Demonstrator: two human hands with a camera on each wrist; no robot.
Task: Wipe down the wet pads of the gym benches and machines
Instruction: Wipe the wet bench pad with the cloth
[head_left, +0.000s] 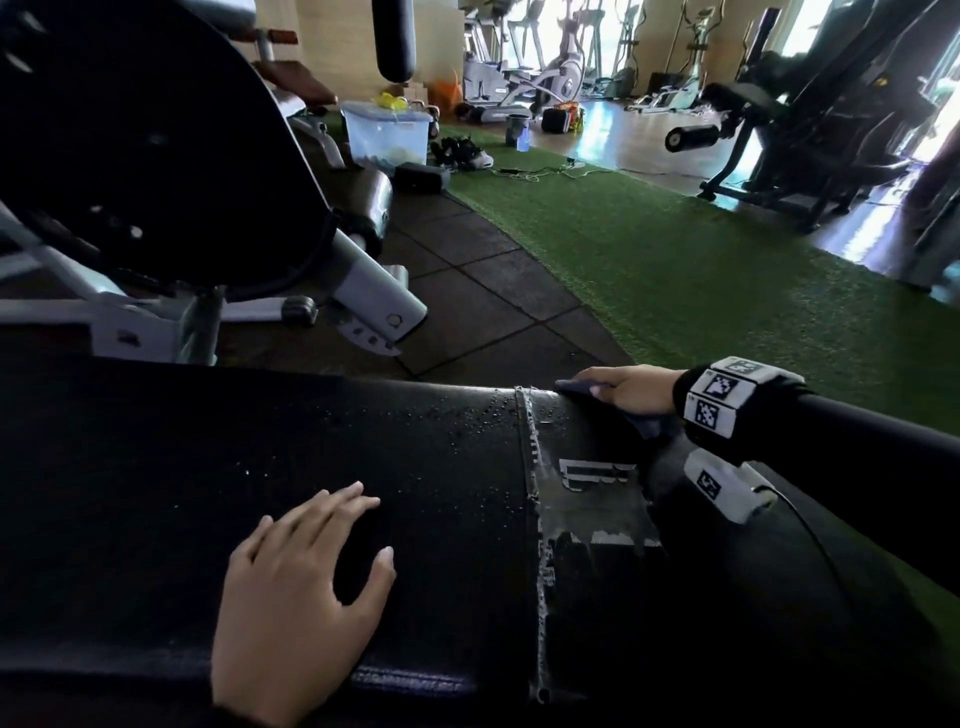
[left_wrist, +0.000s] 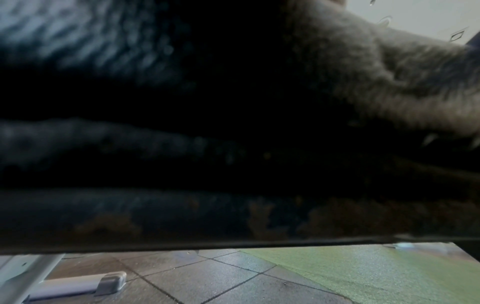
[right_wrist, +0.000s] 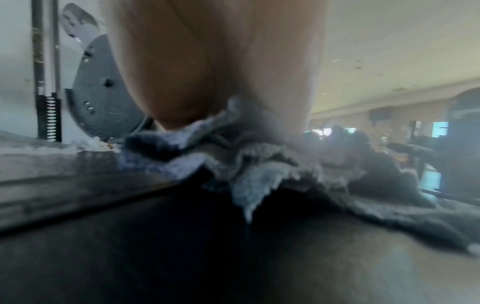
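The left hand (head_left: 301, 587) lies flat on the near side of the black bench pad (head_left: 156, 467), fingers spread and straight, holding nothing. Right of it, water drops (head_left: 483, 415) bead along the seam (head_left: 532, 467) — a worn, peeling patch (head_left: 597, 499) sits just past that. At the pad's far edge the right hand (head_left: 631, 389) presses down on a bunched blue-grey cloth (right_wrist: 249, 164); its fingers lie over the cloth — whether they curl round it I cannot tell.

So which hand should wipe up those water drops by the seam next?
Probably the right hand: it already presses the blue cloth on the bench pad beside the droplets. The left hand lies flat, holding nothing.
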